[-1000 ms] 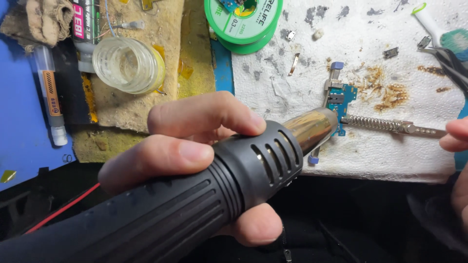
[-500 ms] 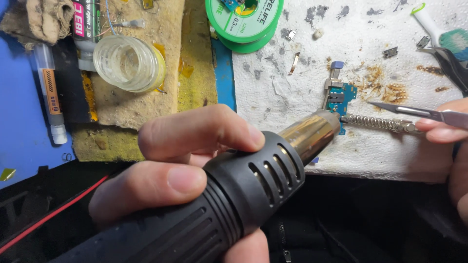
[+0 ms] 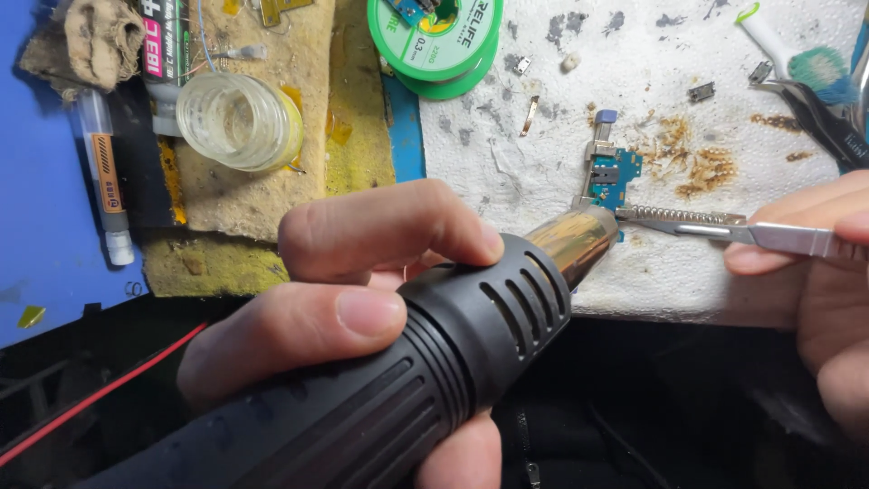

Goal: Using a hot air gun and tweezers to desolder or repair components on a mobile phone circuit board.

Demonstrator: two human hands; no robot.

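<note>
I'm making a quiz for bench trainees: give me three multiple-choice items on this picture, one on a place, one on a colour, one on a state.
1. Where does the hot-air gun's nozzle point?
A. at the glass jar
B. at the small blue board
C. at the green spool

2. What colour is the solder spool?
A. green
B. red
C. white

3. What is the right hand doing?
A. lying empty on the cloth
B. holding tweezers
C. gripping the jar

Answers:
1 B, the metal nozzle ends right beside the board on the white cloth.
2 A, the spool at the top is bright green.
3 B, its fingers pinch the tweezers, whose tips reach toward the board, while the left hand holds the gun.
</note>
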